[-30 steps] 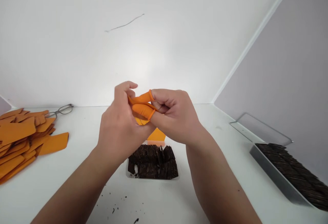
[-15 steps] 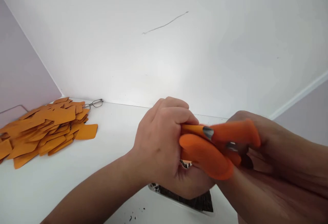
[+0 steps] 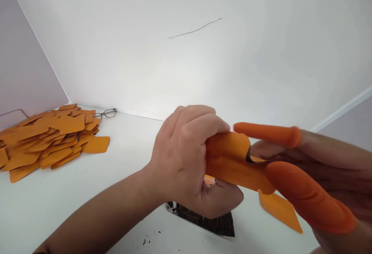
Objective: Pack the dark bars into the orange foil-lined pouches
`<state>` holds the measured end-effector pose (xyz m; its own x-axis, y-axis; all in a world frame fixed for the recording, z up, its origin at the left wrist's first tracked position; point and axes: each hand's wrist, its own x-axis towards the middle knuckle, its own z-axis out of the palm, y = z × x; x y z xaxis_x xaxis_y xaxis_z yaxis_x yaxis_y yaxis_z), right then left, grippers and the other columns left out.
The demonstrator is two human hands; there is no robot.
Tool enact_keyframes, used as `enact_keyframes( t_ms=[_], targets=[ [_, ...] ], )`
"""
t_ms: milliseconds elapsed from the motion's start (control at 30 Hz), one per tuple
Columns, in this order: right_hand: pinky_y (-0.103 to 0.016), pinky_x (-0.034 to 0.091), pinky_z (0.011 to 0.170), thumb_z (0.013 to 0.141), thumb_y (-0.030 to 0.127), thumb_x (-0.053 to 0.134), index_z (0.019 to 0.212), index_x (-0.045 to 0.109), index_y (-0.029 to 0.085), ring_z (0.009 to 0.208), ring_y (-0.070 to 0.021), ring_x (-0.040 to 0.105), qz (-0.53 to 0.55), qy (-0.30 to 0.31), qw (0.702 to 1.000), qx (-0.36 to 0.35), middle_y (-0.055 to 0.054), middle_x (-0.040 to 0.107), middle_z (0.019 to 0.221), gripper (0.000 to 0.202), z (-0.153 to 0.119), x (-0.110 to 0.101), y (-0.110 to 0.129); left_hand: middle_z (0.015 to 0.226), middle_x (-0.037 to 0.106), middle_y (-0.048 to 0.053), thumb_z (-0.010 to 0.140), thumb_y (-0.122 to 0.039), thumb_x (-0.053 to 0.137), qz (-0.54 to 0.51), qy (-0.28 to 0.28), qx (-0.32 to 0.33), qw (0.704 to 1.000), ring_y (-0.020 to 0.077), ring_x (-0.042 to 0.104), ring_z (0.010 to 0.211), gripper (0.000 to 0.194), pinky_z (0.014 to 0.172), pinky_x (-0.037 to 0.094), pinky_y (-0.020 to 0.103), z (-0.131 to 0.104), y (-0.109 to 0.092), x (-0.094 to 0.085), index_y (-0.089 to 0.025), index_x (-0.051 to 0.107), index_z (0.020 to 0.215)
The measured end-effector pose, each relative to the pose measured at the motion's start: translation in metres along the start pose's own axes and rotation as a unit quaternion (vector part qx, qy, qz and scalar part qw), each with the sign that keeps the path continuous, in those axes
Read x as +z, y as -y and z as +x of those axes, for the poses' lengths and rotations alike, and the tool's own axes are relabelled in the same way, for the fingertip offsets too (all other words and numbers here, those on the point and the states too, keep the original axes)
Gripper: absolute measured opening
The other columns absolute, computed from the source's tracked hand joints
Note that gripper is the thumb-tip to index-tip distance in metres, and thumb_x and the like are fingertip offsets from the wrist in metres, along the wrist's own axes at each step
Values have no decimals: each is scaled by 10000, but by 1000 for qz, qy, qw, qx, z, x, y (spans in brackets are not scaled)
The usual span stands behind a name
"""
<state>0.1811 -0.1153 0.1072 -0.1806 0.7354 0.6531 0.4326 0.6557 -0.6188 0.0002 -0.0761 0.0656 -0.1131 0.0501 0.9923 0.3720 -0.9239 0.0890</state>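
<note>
My left hand (image 3: pixel 183 161) is closed around an orange packet (image 3: pixel 232 165) with a split right end and a dark inner lining. My right hand (image 3: pixel 308 172) has orange finger covers on its thumb and index finger. Those two fingers are apart at the packet's right end, the thumb tip overlapping its edge; the other fingers are partly hidden. Beneath my left hand, a shallow tray (image 3: pixel 235 228) holds dark brown pieces, largely covered by the hand. One flat orange packet (image 3: pixel 281 211) lies on the table under my right hand.
A heap of flat orange packets (image 3: pixel 43 137) lies at the left. Eyeglasses (image 3: pixel 109 113) rest behind it by the wall. Dark crumbs (image 3: pixel 144 241) are scattered on the white table (image 3: pixel 116 199). The back wall (image 3: pixel 186 68) bears a thin dark line.
My right hand has moved right and its covered fingers have spread apart, exposing more of the packet. My left hand keeps its hold. The flat packet at right has come into view.
</note>
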Motion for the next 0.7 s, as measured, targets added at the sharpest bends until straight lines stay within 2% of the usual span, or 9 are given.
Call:
enact_keyframes(
  t_ms=[100, 133, 200, 267, 367, 433, 533, 633, 700],
  targets=[
    [-247, 542, 578, 894, 505, 744, 945, 768, 329, 730, -157, 662, 11, 52, 998, -20, 10, 713, 840, 185, 5, 14, 16, 1020, 532, 58, 741, -240, 576, 64, -19, 12, 998, 216, 596, 898, 488, 708, 538, 409, 0, 2, -2, -240, 453, 1213],
    [-235, 515, 536, 902, 441, 736, 876, 751, 306, 698, -148, 641, 10, 81, 996, -34, 13, 686, 782, 138, 8, 17, 18, 1066, 538, 68, 755, -248, 600, 84, -13, 8, 996, 230, 603, 961, 519, 758, 550, 421, -1, 4, -2, -246, 441, 1250],
    [-222, 437, 460, 908, 285, 689, 725, 669, 252, 605, -120, 561, -8, 114, 992, -62, 22, 593, 666, 188, 14, 21, 17, 1156, 538, 91, 794, -301, 639, 119, 16, -5, 993, 252, 590, 1063, 564, 854, 553, 450, -4, 7, -3, -248, 406, 1306],
    [-217, 368, 439, 886, 159, 627, 654, 576, 220, 554, -92, 471, -50, 81, 992, -85, 34, 507, 618, 245, 18, 25, 10, 1224, 538, 115, 817, -364, 674, 150, 51, -16, 987, 273, 568, 1131, 614, 925, 539, 487, -9, 11, -3, -241, 373, 1337],
    [-202, 330, 457, 796, 36, 570, 667, 527, 212, 547, -69, 410, -116, 14, 984, -134, 55, 468, 617, 223, 19, 30, -1, 1256, 554, 139, 813, -356, 715, 169, 65, -29, 983, 292, 545, 1193, 677, 980, 509, 519, -14, 16, -1, -224, 344, 1364],
    [-203, 312, 454, 771, 20, 580, 670, 515, 211, 544, -64, 402, -132, 15, 980, -149, 61, 469, 612, 225, 17, 33, -5, 1270, 557, 140, 809, -329, 735, 153, 71, -41, 985, 287, 549, 1199, 696, 985, 503, 505, -16, 16, -2, -229, 339, 1372],
    [-220, 282, 432, 806, 65, 639, 648, 490, 207, 528, -68, 384, -134, 32, 980, -143, 59, 443, 587, 259, 16, 35, -5, 1272, 563, 118, 800, -280, 759, 94, 107, -75, 987, 271, 590, 1162, 714, 938, 530, 464, -15, 15, -5, -262, 328, 1369],
    [-214, 321, 444, 825, 124, 692, 655, 474, 212, 521, -73, 385, -137, 10, 979, -151, 62, 421, 574, 290, 18, 37, -1, 1206, 580, 84, 756, -204, 747, 51, 112, -124, 985, 246, 631, 1047, 739, 812, 552, 402, -14, 15, -7, -291, 320, 1353],
    [-207, 375, 483, 825, 151, 705, 686, 473, 214, 546, -74, 420, -157, 7, 974, -163, 57, 455, 611, 277, 19, 37, 2, 1127, 592, 62, 751, -175, 721, 53, 106, -112, 987, 216, 620, 940, 687, 742, 537, 367, -13, 16, -7, -288, 348, 1318]
  ],
)
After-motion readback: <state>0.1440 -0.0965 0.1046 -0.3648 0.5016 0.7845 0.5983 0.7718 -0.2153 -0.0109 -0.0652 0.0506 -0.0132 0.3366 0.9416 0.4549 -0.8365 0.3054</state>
